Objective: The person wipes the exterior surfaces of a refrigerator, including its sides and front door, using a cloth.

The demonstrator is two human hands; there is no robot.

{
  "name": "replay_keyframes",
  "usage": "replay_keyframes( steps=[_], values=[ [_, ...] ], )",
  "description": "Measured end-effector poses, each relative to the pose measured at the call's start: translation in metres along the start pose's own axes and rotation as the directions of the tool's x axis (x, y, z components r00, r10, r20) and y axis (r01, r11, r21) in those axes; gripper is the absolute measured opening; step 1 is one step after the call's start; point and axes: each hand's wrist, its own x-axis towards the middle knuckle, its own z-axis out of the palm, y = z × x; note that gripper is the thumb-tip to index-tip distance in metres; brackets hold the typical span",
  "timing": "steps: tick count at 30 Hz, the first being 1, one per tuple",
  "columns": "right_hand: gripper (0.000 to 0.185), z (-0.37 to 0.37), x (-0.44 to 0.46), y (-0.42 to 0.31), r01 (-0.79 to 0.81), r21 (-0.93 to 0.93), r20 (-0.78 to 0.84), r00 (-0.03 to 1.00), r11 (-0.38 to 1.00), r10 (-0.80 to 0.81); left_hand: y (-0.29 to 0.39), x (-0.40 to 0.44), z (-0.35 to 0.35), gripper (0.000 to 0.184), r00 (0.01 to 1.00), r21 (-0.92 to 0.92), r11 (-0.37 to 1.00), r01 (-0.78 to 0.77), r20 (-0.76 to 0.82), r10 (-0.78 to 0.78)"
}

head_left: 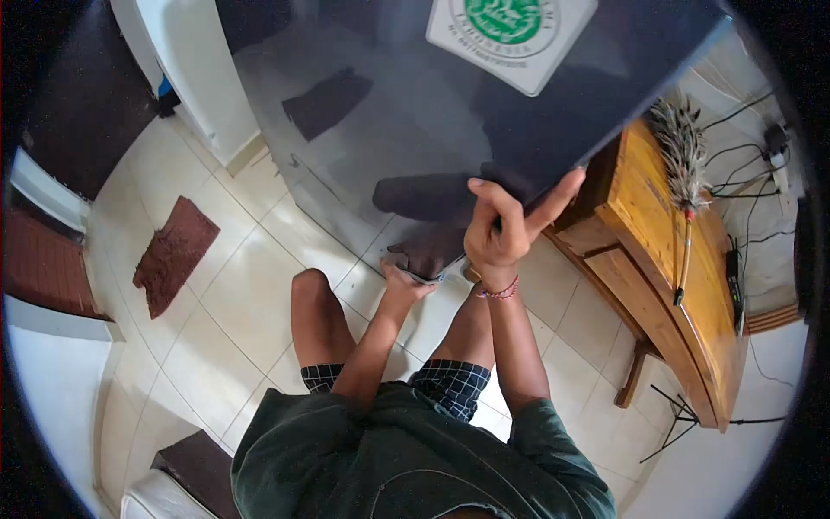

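A large dark glossy panel, like a refrigerator door [415,95], stands in front of me and mirrors the floor and my hands. It bears a white and green round-logo sticker [519,73]. My left hand [405,284] is closed at the panel's lower edge, around a small greyish cloth [427,278] that is mostly hidden. Higher up, near the lower right corner, my right hand [501,229] touches the panel with its fingers apart, one reaching along the right edge. A beaded bracelet [499,291] circles the right wrist.
To the right stands a wooden cabinet [666,233] with a feather duster [683,173] on top and cables [748,173] behind. A brown mat [176,255] lies on the tiled floor [233,303] at left. A thin black stand [679,415] is at lower right.
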Motion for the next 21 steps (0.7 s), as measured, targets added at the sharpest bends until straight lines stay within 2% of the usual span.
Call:
replay_keyframes(
  steps=[2,3,5,7,9,13,14,16,18,19,21],
  values=[
    [0.032,0.002,0.0,0.001,0.017,0.017,-0.004,1.0,1.0,-0.017,0.056,-0.016,0.049,0.078,0.972,-0.316,0.921,0.229,0.029,-0.232],
    [0.02,0.0,0.007,-0.001,0.056,0.022,-0.004,0.998,0.998,-0.056,0.096,-0.022,0.086,0.077,0.942,-0.42,0.85,0.318,0.038,-0.334],
    [0.028,0.002,0.004,-0.002,0.024,0.065,-0.019,1.0,0.998,-0.023,0.151,-0.036,0.145,0.074,0.896,-0.563,0.736,0.375,0.016,-0.444],
    [0.032,0.005,0.001,-0.002,0.006,0.083,-0.033,0.999,0.997,-0.003,0.178,-0.045,0.181,0.066,0.876,-0.65,0.687,0.326,-0.067,-0.478],
    [0.031,0.003,0.002,-0.002,0.012,0.084,-0.029,1.0,0.996,-0.01,0.171,-0.049,0.177,0.062,0.899,-0.648,0.694,0.315,-0.032,-0.437],
    [0.03,0.006,0.005,-0.006,0.005,0.114,-0.079,0.997,0.993,0.004,0.167,-0.053,0.162,0.057,0.866,-0.557,0.728,0.399,-0.031,-0.499],
    [0.031,0.005,0.005,-0.005,-0.008,0.129,-0.09,0.996,0.992,0.02,0.17,-0.054,0.161,0.057,0.875,-0.582,0.71,0.396,0.003,-0.485],
    [0.045,-0.008,0.013,-0.008,-0.008,0.256,-0.04,0.999,0.967,0.019,0.208,-0.067,0.196,0.058,0.888,-0.628,0.67,0.395,0.074,-0.454],
    [0.054,-0.029,0.015,-0.012,-0.085,0.391,0.089,0.995,0.917,0.054,0.245,-0.075,0.223,0.064,0.877,-0.722,0.526,0.451,0.247,-0.412],
    [0.06,-0.041,0.022,-0.019,-0.093,0.413,0.088,0.994,0.906,0.063,0.258,-0.078,0.235,0.068,0.868,-0.725,0.5,0.473,0.289,-0.403],
    [0.053,-0.057,-0.001,-0.026,-0.159,0.542,-0.024,0.979,0.825,0.204,0.28,-0.084,0.257,0.074,0.851,-0.693,0.505,0.514,0.336,-0.404]
  ],
)
